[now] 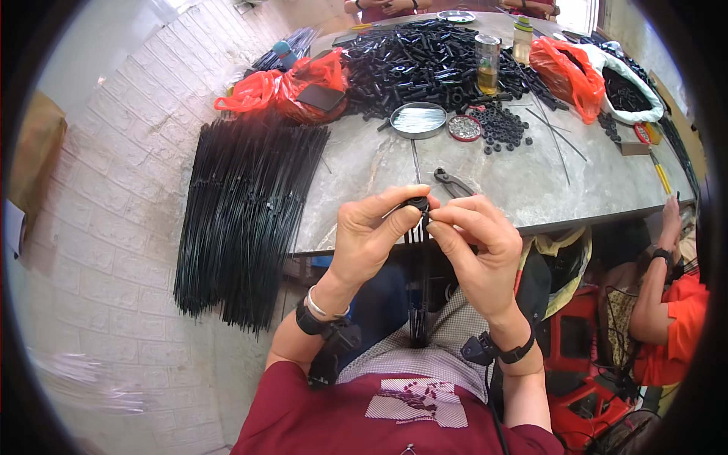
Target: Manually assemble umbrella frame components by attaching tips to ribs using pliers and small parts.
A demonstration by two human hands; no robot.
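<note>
I watch the left hand (367,232) pinch a round black piece (416,202); the right hand (484,246) nips black strands (417,311) at the piece's five o'clock; pliers (449,179) lie at one o'clock.

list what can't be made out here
Head view:
black round part: partly covered by the left hand and right hand
red plastic bag, left: contents hidden by its plastic
pieces in the small red dish: too small to identify
pale strands, lower left: blurred
person at right: cut off by the picture's edge

Round black piece (417,202) atop slim black rods (417,296)
</note>
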